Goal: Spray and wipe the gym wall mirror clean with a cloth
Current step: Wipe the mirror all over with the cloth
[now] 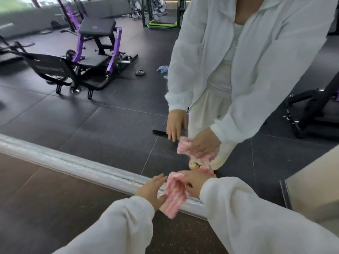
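We hold the pink-and-white cloth (173,194) low against the wall mirror (113,99), just above its silver bottom frame (77,164). Our right hand (195,182) grips the cloth's upper end with curled fingers, and the rest of it hangs down across the frame toward the dark floor (55,208). Our left hand (153,190) is beside the cloth with its fingers straight and relaxed, the thumb touching the cloth's left edge, holding nothing. Both arms wear white sleeves. In the mirror we see our own reflection in white clothing, with the cloth's reflection under the reflected hand. Further back in the reflection stand a purple weight bench (99,44), a small weight plate (140,72) on the floor, and a blue rag (162,69) near it.
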`<state>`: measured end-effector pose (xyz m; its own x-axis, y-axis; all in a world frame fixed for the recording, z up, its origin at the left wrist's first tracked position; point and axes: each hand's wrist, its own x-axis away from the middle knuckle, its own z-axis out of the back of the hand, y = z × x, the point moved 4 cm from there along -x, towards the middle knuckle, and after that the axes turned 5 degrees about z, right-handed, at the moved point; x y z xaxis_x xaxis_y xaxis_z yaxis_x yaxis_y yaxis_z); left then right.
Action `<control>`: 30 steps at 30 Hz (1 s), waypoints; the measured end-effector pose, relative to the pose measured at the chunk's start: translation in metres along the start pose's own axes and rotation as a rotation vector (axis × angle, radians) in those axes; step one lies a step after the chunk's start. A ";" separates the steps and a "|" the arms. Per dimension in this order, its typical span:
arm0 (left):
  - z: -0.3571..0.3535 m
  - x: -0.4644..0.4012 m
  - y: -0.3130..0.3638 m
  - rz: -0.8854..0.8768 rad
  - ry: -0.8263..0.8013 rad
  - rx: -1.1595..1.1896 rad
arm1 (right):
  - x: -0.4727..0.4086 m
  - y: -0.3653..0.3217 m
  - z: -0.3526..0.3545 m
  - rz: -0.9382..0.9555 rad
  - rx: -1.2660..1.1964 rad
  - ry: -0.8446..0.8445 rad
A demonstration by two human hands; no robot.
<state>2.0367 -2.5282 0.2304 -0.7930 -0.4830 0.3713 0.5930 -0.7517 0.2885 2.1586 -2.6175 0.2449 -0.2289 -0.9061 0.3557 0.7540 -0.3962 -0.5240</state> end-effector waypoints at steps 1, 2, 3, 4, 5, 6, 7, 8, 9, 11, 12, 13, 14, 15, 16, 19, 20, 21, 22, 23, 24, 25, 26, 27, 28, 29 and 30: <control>0.000 0.008 0.000 0.016 0.072 0.159 | 0.008 -0.001 0.001 -0.036 -0.118 0.084; -0.003 0.015 -0.001 0.039 0.180 0.293 | 0.015 -0.001 0.003 -0.051 -0.200 0.126; -0.004 0.025 -0.001 0.089 0.225 0.381 | 0.023 0.002 0.003 -0.058 -0.262 0.200; -0.006 0.031 -0.004 0.154 0.276 0.464 | 0.027 0.004 0.002 -0.054 -0.323 0.265; -0.006 0.036 -0.005 0.217 0.284 0.502 | 0.031 0.003 0.001 -0.042 -0.419 0.312; -0.008 0.037 -0.008 0.252 0.284 0.527 | 0.036 0.003 -0.001 -0.046 -0.505 0.338; -0.007 0.039 -0.006 0.279 0.238 0.549 | 0.040 0.002 -0.003 -0.047 -0.619 0.358; -0.009 0.038 -0.006 0.297 0.196 0.591 | 0.043 0.000 -0.004 -0.050 -0.750 0.367; -0.009 0.038 -0.003 0.328 0.135 0.670 | 0.045 -0.002 -0.005 -0.060 -0.864 0.370; -0.013 0.036 0.003 0.430 0.004 1.020 | 0.048 -0.005 -0.007 -0.127 -0.976 0.369; -0.013 0.033 0.008 0.477 -0.042 1.234 | 0.048 -0.005 -0.009 -0.195 -1.012 0.354; -0.011 0.031 0.011 0.511 -0.075 1.403 | 0.049 -0.005 -0.010 -0.253 -1.030 0.336; -0.008 0.027 0.014 0.503 -0.081 1.505 | 0.048 -0.007 -0.010 -0.286 -1.057 0.329; -0.004 0.024 0.016 0.475 -0.074 1.539 | 0.046 -0.009 -0.011 -0.294 -1.065 0.322; 0.002 0.022 0.017 0.426 -0.056 1.528 | 0.045 -0.013 -0.010 -0.288 -1.071 0.328; 0.014 0.019 0.015 0.337 0.009 1.403 | 0.040 -0.024 -0.015 -0.285 -0.977 0.347; 0.016 0.019 0.013 0.326 0.015 1.370 | 0.038 -0.029 -0.018 -0.293 -0.944 0.334; 0.017 0.019 0.012 0.317 0.018 1.345 | 0.037 -0.034 -0.021 -0.298 -0.906 0.312; 0.019 0.020 0.010 0.304 0.018 1.309 | 0.036 -0.039 -0.024 -0.306 -0.867 0.291; 0.019 0.020 0.009 0.294 0.022 1.265 | 0.035 -0.042 -0.027 -0.312 -0.841 0.276; 0.019 0.020 0.006 0.280 0.026 1.223 | 0.034 -0.046 -0.027 -0.323 -0.834 0.273; 0.018 0.021 0.004 0.263 0.031 1.191 | 0.033 -0.048 -0.027 -0.333 -0.843 0.277; 0.017 0.021 0.003 0.252 0.039 1.179 | 0.033 -0.050 -0.026 -0.336 -0.860 0.293; 0.016 0.022 0.000 0.258 0.050 1.180 | 0.033 -0.051 -0.026 -0.339 -0.882 0.306; 0.015 0.022 -0.001 0.273 0.058 1.190 | 0.033 -0.050 -0.026 -0.352 -0.912 0.317; 0.013 0.023 -0.004 0.301 0.054 1.193 | 0.034 -0.051 -0.027 -0.371 -0.951 0.327; 0.011 0.023 -0.005 0.336 0.042 1.184 | 0.035 -0.052 -0.027 -0.392 -0.996 0.331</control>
<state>2.0167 -2.5305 0.2470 -0.5674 -0.6044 0.5593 0.5119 0.2731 0.8145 2.0948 -2.6330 0.2633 -0.6066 -0.6287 0.4867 -0.2019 -0.4703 -0.8591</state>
